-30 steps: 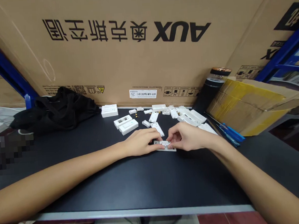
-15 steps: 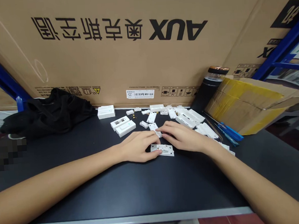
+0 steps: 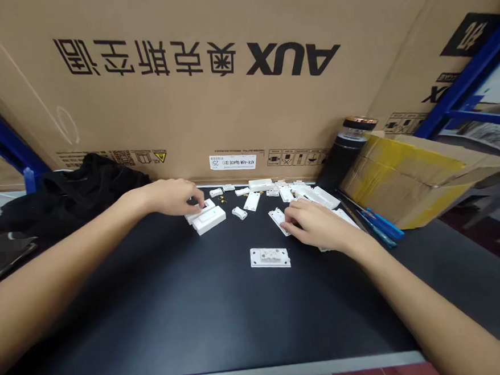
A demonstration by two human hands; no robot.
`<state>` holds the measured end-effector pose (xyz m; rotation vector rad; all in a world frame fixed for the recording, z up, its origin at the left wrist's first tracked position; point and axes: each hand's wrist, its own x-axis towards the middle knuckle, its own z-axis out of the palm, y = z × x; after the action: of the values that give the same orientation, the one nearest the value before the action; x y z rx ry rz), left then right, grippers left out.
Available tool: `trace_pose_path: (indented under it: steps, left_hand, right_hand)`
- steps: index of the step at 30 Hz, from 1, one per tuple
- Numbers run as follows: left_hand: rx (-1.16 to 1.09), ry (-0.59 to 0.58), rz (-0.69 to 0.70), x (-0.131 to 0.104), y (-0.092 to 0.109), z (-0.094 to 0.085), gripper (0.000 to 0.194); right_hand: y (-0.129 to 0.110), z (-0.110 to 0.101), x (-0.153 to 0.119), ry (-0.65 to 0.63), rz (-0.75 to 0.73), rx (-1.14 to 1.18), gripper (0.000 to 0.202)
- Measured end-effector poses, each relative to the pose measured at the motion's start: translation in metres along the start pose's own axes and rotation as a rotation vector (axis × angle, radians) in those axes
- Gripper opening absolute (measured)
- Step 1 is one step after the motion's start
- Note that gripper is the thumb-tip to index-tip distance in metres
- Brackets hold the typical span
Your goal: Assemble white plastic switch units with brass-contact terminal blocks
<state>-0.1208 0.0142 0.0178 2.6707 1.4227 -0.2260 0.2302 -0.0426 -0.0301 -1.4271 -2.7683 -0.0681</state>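
My left hand [image 3: 171,197] reaches to the back left, its fingers curled down onto a white rectangular housing with openings [image 3: 208,204]. Against that housing lies a closed white housing [image 3: 209,219]. Farther right, my right hand [image 3: 316,223] pinches the edge of a flat white plate [image 3: 278,220] that lies aslant on the table. Nearer to me, by itself, is a white plate with a small raised block [image 3: 270,258]; neither hand touches it. A small white plastic piece [image 3: 239,213] lies between the hands. My left hand hides the spot behind it.
More white plastic parts [image 3: 287,193] and tiny brass-coloured bits [image 3: 222,199] lie along the back. Blue-handled screwdrivers [image 3: 383,224], a black bottle [image 3: 344,152] and a taped carton [image 3: 420,175] stand or lie right. Black cloth [image 3: 74,194] is left; a large carton [image 3: 227,109] walls the back.
My left hand has left the front plate and moved back and left to the housings. My right hand has shifted right, and the flat plate by it has slid right too.
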Motion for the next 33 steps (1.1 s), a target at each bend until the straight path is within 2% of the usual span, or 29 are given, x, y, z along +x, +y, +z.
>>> trace_pose_path:
  steps: [2, 7, 10, 13, 17, 21, 24, 26, 28, 31, 33]
  left_hand:
    - [-0.045, -0.126, 0.014, 0.001, -0.004, 0.004, 0.034]
    - [-0.117, -0.166, 0.041, 0.007, -0.004, 0.015, 0.042]
    - [-0.158, -0.139, 0.101, 0.010, -0.010, 0.021, 0.038]
    - [-0.105, -0.038, 0.106, 0.011, -0.018, 0.021, 0.028]
    - [-0.037, 0.114, 0.091, 0.005, -0.017, 0.007, 0.028]
    - [-0.044, 0.250, 0.220, -0.010, -0.001, -0.017, 0.033]
    - [-0.030, 0.202, 0.232, -0.017, 0.008, -0.027, 0.033]
    - [-0.010, 0.146, 0.211, -0.016, 0.006, -0.027, 0.029]
    - [0.001, 0.098, 0.173, -0.012, -0.001, -0.022, 0.025]
    - [-0.003, 0.058, 0.131, -0.006, -0.013, -0.016, 0.021]
    - [-0.006, 0.083, 0.127, -0.005, -0.016, -0.019, 0.013]
  right_hand:
    - [0.001, 0.002, 0.000, 0.002, 0.015, 0.003, 0.030]
    - [0.002, 0.000, -0.001, -0.014, 0.025, 0.002, 0.029]
    - [0.007, -0.003, -0.002, -0.032, 0.029, 0.001, 0.031]
    - [0.013, -0.007, -0.003, -0.036, 0.048, -0.002, 0.031]
    - [0.019, -0.010, -0.006, -0.006, 0.076, 0.002, 0.030]
    - [0.019, -0.010, -0.007, 0.007, 0.097, 0.045, 0.034]
    - [0.020, -0.011, -0.007, -0.044, 0.077, 0.119, 0.035]
    - [0.025, -0.016, -0.010, -0.038, 0.080, 0.164, 0.035]
    - [0.034, -0.025, -0.016, 0.036, 0.161, 0.175, 0.036]
    - [0.054, -0.041, -0.030, 0.145, 0.367, 0.117, 0.038]
    - [0.069, -0.045, -0.039, 0.105, 0.478, 0.077, 0.035]
